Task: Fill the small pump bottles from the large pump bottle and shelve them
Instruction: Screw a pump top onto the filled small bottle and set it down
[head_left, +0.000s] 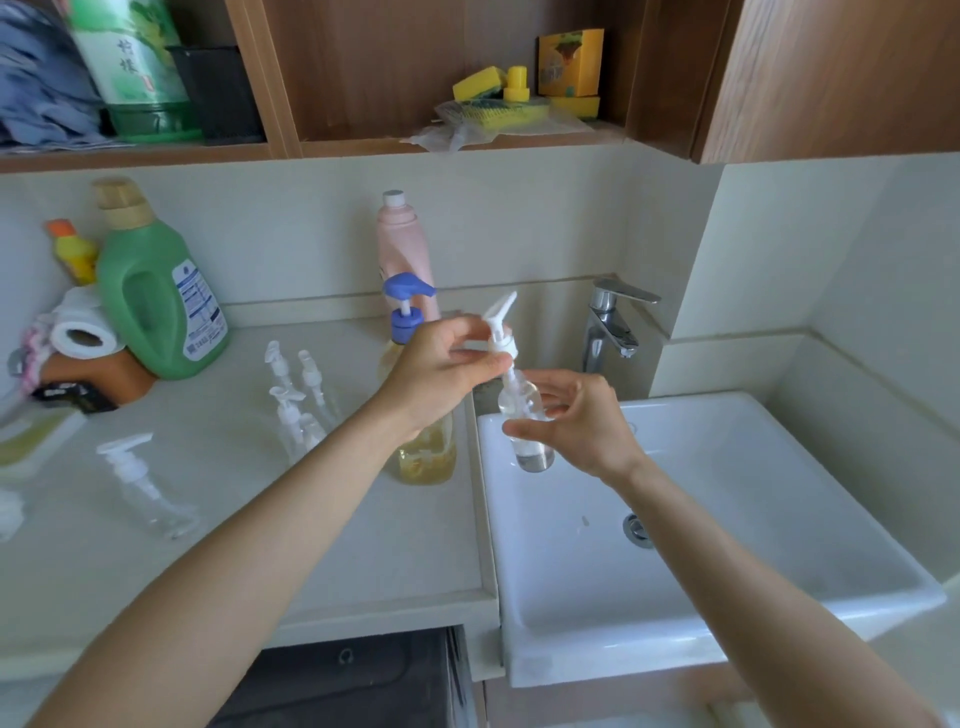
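Above the sink's (727, 613) left edge, the right hand (582, 421) grasps a small clear bottle (522, 415) by its body; the left hand (441, 374) pinches its white pump collar (501, 345). Light, probably slippery plastic — best held mid-body, turning the collar only.

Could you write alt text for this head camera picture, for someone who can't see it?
Over a white sink, a person's right hand holds a small clear pump bottle while the left hand pinches its white pump top. The large pump bottle of yellow liquid and more small bottles stand on the counter.
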